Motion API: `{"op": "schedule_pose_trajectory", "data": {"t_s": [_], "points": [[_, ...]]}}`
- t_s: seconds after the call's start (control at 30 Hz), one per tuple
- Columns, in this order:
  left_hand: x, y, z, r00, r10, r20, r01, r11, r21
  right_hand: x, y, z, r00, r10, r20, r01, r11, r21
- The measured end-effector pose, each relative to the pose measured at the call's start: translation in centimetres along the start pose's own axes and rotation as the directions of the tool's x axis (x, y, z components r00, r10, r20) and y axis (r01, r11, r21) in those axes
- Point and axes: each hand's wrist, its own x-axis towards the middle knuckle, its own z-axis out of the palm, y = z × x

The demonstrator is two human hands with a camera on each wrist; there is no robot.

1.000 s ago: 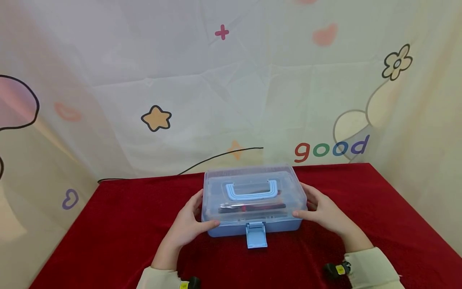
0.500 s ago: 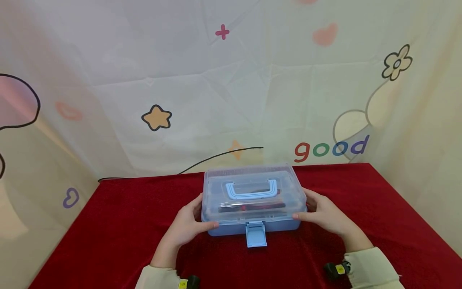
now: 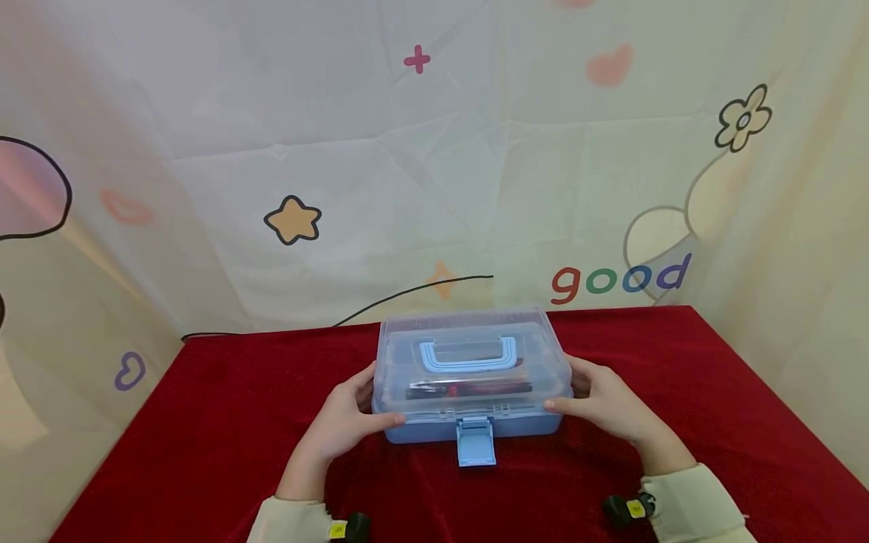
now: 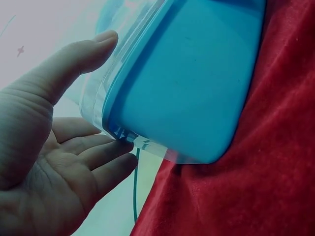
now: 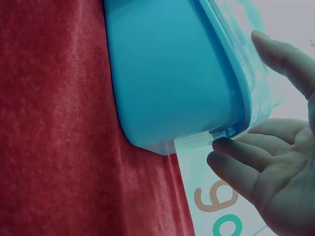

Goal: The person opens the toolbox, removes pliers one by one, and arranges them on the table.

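A blue plastic storage box (image 3: 472, 431) with a clear lid (image 3: 400, 354) stands on the red cloth. Through the lid show a few dark and red slim items (image 3: 468, 388), too blurred to name. On top is a light blue carry handle (image 3: 468, 366); at the front a blue latch (image 3: 476, 445) hangs unfastened. My left hand (image 3: 336, 422) holds the box's left end, thumb at the front corner of the lid and fingers along the side. At the right end, my right hand (image 3: 607, 403) holds it likewise. Both wrist views show fingertips near the lid's rim.
Red velvet cloth (image 3: 224, 422) covers the table. Behind it hangs a pale curtain (image 3: 339, 173) printed with a star, a flower, hearts and the word "good". The box stands near the table's back edge.
The box and both hands sit very slightly further left in the head view, which has itself shifted a little. How the hands hold the box looks the same.
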Motion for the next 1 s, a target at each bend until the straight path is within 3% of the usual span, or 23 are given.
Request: {"op": "schedule_pose_trajectory", "data": {"t_s": [0.37, 0.53, 0.8, 1.0], "points": [[-0.3, 0.1, -0.1, 0.999, 0.032, -0.013, -0.032, 0.999, 0.032, -0.1, -0.6, 0.1, 0.998, 0.017, -0.057, -0.022, 0.996, -0.085], [-0.3, 0.4, 0.0, 0.997, 0.057, -0.042, -0.055, 0.997, 0.047, -0.2, -0.8, 0.1, 0.998, 0.011, -0.064, -0.016, 0.997, -0.075], [-0.2, 0.6, 0.2, 0.993, 0.041, -0.109, -0.036, 0.998, 0.054, -0.3, -1.0, -0.2, 1.0, -0.018, -0.013, 0.017, 0.998, -0.058], [-0.2, 0.9, 0.4, 0.989, 0.041, -0.14, -0.036, 0.999, 0.036, -0.3, -1.1, -0.3, 0.997, -0.035, -0.071, 0.026, 0.991, -0.129]]}}
